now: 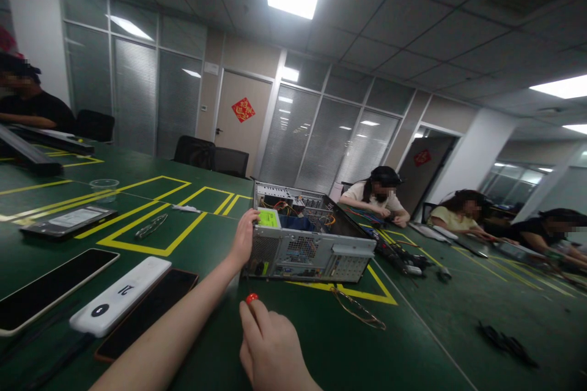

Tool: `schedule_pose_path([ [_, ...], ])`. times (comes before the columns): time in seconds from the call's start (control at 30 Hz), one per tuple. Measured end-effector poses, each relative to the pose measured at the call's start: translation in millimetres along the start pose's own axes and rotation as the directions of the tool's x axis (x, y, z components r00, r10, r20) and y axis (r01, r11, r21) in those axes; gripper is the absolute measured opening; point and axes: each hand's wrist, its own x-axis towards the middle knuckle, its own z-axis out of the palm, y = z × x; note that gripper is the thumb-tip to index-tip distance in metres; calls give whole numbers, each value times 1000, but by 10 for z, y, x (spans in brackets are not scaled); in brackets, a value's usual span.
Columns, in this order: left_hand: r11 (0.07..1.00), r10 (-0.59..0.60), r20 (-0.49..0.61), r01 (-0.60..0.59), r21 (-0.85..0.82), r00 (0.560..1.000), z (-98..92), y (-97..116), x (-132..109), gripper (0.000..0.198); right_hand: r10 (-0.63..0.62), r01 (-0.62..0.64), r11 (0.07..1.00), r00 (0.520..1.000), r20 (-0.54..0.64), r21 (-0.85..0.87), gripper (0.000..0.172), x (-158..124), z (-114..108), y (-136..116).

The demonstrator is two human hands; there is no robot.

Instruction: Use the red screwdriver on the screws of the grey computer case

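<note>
Computer case, left hand touching it, grip unclear, right hand clenching red-handled tool

Left fingers on computer case

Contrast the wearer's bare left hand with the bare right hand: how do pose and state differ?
The left hand rests on the near left corner of the open grey metal computer case; the right hand is closer to the camera, apart from the case. The right hand grips a small red-handled tool; no tool shows in the left hand. Both hands are bare, over the green table.
</note>
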Motion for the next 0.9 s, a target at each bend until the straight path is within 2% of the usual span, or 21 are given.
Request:
schedule_pose_path([
  [0.1, 1000, -2, -2, 2, -1, 1000, 0, 8, 2, 47, -5, 5, 999, 1000, -2, 34, 56, 4, -17, -11],
  [0.23, 1000, 0, -1, 0, -9, 1000, -2, 24, 2, 47, 145, -151, 988, 980, 139, 36, 52, 17, -56, -55],
  [0.3, 1000, -1, 3, 1, -14, 1000, -4, 24, 0, 46, 176, -188, 981, 964, 198, 42, 51, 23, -72, -71],
  [0.37, 1000, -1, 10, 1, -18, 1000, -4, 17, -2, 47, 149, -160, 986, 967, 209, 40, 47, 32, -88, -79],
  [0.53, 1000, -4, 16, 4, -6, 1000, -4, -1, -1, 48, 41, -43, 999, 971, 236, 5, 50, 63, -98, -103],
  [0.67, 1000, -5, 21, 5, 5, 1000, -8, 3, 1, 48, 100, -108, 994, 956, 276, 15, 41, 43, -44, -129],
  [0.8, 1000, -3, 23, 3, 8, 1000, -9, 10, 1, 49, 74, -75, 997, 979, 189, -2, 34, 4, 23, -125],
  [0.9, 1000, -12, 22, 11, 13, 1000, -7, 12, -1, 51, -18, 18, 1000, 988, 155, -3, 43, -3, 61, -111],
])
